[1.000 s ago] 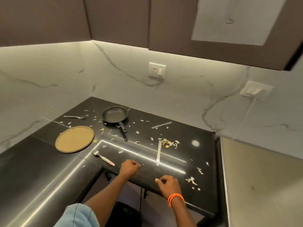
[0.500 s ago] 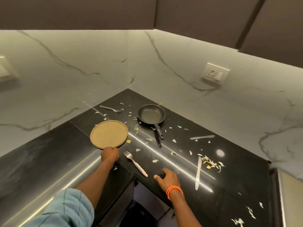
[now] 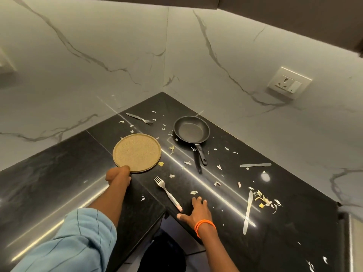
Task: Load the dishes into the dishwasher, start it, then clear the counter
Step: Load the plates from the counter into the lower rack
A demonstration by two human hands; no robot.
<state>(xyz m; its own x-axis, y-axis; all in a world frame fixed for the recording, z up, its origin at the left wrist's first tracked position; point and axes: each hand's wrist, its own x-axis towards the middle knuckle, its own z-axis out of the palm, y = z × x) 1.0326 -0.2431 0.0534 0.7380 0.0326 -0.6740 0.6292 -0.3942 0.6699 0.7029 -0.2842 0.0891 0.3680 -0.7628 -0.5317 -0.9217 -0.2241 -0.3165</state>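
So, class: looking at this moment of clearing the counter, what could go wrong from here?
1. The left hand grips only the near rim of the tan plate; lifted that way, it may tip or slip.
2. The pink-handled fork lies near the counter edge beside the right hand; a nudge could knock it off.
3. Food scraps may be dragged along with the dishes.

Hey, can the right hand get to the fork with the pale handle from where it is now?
Probably yes. The right hand lies flat on the counter just right of the fork, its thumb close to the handle end, with nothing between them.
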